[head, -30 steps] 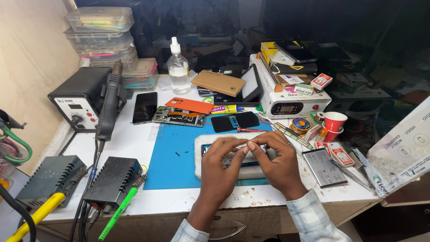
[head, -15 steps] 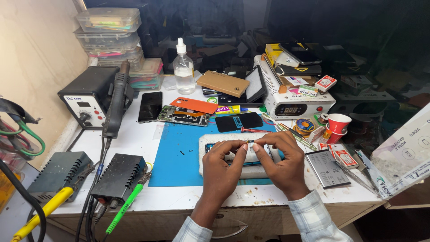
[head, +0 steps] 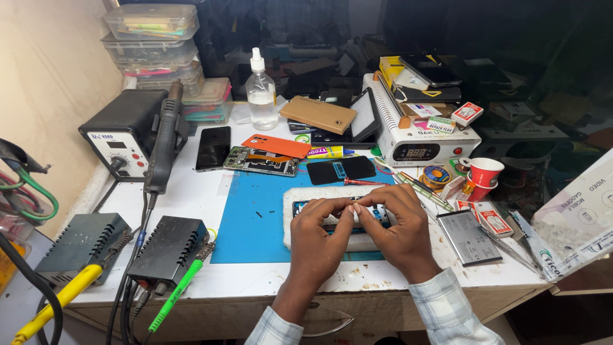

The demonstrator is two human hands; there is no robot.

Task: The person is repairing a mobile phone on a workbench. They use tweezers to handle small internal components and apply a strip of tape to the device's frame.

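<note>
Both my hands, left hand (head: 317, 233) and right hand (head: 397, 225), are pinching down on the opened phone (head: 338, 216) lying on the white pad (head: 319, 195). Back cover (head: 276, 145) and battery (head: 468, 236) are already out on the worktop (head: 191, 191), so I'd say reassembly hasn't started.

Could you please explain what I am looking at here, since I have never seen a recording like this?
There is no machine: a person wears a camera on the head, so the view looks down at their own two bare hands. The left hand and right hand meet over an opened phone, fingertips pinching something too small to tell. The phone lies on a white pad, which sits on a blue mat on the white bench. Around it are a hot-air station, two dark boxes with coloured soldering handles, a clear bottle, an orange phone cover, a red cup and a flat grey battery.
</note>
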